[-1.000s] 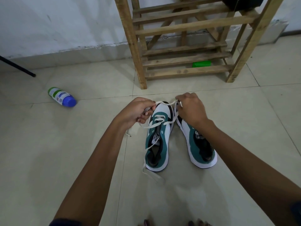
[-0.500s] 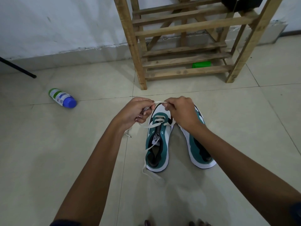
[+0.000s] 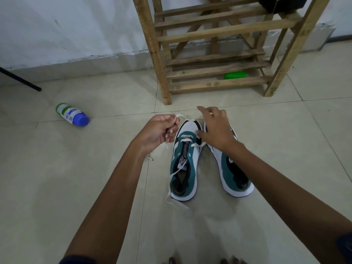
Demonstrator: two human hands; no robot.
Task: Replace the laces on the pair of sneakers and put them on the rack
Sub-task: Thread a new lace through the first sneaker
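Observation:
Two white and teal sneakers stand side by side on the tiled floor, toes toward the wooden rack (image 3: 160, 60). The left sneaker (image 3: 185, 164) has a white lace (image 3: 187, 139) threaded through its front eyelets, with one end trailing past its heel. My left hand (image 3: 159, 131) pinches a loop of that lace just left of the toe. My right hand (image 3: 216, 128) hovers over the toe of the right sneaker (image 3: 231, 172) with fingers spread and nothing in it. The right sneaker shows no lace.
A white bottle with a blue cap (image 3: 73, 114) lies on the floor at the left. A green object (image 3: 235, 75) sits under the rack's lowest shelf and a dark object (image 3: 282, 2) sits on an upper shelf. A black rod (image 3: 21, 80) crosses the far left.
My right hand has let go of the lace and opened, lifting over the right sneaker's toe. My left hand keeps its hold on the lace.

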